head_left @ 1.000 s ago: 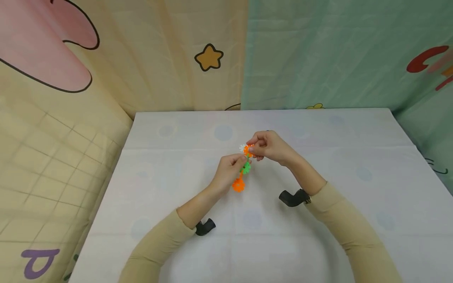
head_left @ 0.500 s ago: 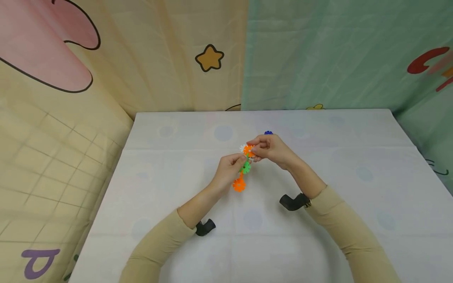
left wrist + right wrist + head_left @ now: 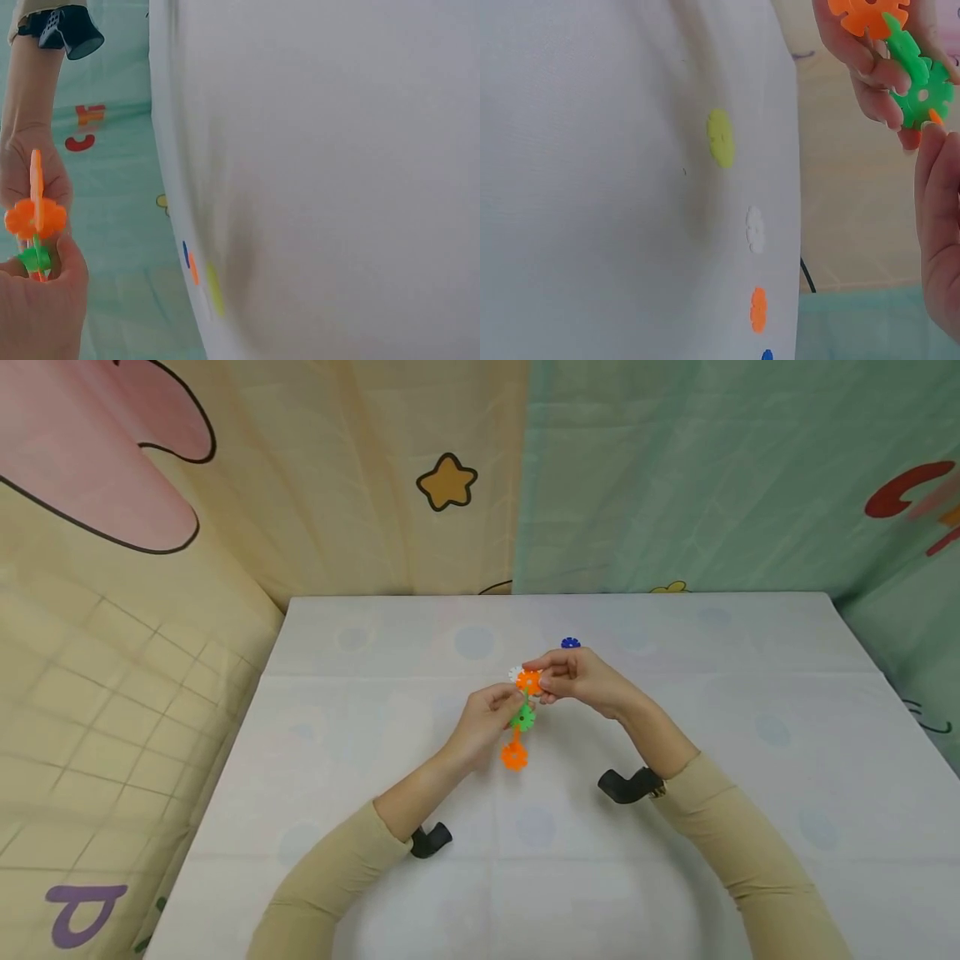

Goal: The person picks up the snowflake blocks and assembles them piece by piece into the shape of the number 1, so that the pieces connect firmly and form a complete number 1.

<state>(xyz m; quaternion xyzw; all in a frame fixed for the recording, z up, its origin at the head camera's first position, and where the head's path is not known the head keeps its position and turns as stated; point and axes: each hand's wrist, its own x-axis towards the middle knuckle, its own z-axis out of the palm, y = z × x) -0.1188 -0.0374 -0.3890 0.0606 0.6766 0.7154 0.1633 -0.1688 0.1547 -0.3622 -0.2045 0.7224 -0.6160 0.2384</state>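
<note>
At the far end of the chain (image 3: 523, 720), the right hand (image 3: 581, 678) pinches an orange end disc (image 3: 528, 682) between thumb and fingers. Just nearer along the chain, the left hand (image 3: 486, 720) has its thumb and fingertips closed round a green disc (image 3: 913, 105) that meets the end disc at an angle. How deeply those two are slotted I cannot tell. The chain itself hangs above the table (image 3: 337, 718), its near end finishing in two more orange discs, set crosswise.

Each disc looks like thin, stiff plastic with notches round the rim, so the chain should be very light and hard to break. The weak spots are probably the joints, which could twist or slip apart if the near end swings. Best hold: flat faces pinched close to the joint, one disc per hand, leaving the notches free; smooth faces may slide a little under fingertips.

Beneath and beyond the chain, a yellow disc (image 3: 721, 138), a white disc (image 3: 755, 229), a loose orange disc (image 3: 758, 309) and a blue disc (image 3: 767, 354) lie flat in a row.
</note>
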